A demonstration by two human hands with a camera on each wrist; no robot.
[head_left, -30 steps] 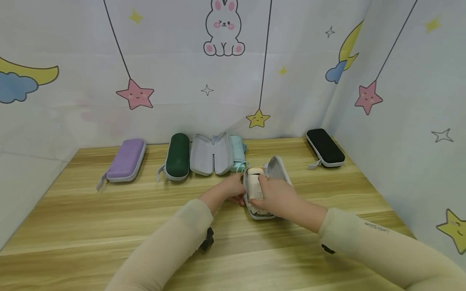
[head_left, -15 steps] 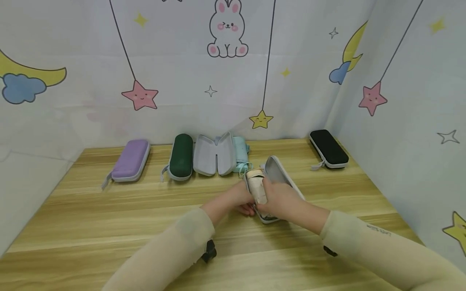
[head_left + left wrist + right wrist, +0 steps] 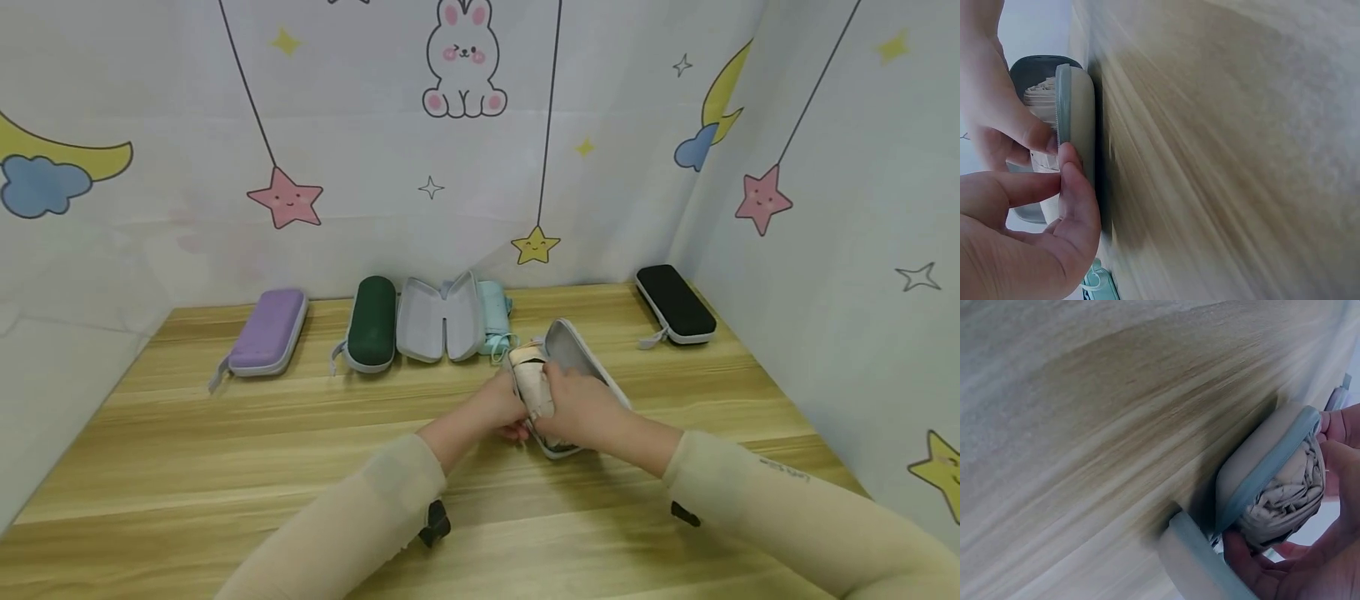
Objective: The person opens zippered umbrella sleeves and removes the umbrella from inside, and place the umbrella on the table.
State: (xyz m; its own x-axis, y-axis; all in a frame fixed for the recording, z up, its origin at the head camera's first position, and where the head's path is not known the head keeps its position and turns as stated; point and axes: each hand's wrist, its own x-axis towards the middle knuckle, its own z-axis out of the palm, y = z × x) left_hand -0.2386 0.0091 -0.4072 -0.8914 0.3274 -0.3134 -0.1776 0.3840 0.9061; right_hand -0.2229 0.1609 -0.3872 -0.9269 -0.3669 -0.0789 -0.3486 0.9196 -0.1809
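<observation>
Cream folding umbrella [image 3: 535,393]: located in the left shell of an open hard-shell zip case [image 3: 1083,112], long axis near to far, far end angled left. Near-end fabric is crumpled and pleated, bulging above the rim. Right hand [image 3: 585,408], the nearer, is clamped on the umbrella from its right side; left hand [image 3: 501,404] pinches the case's left rim. Beyond, on the wood-grain surface [image 3: 592,312]: smooth grey splayed case [image 3: 422,321], turquoise folding umbrella [image 3: 492,308] just beside it.
</observation>
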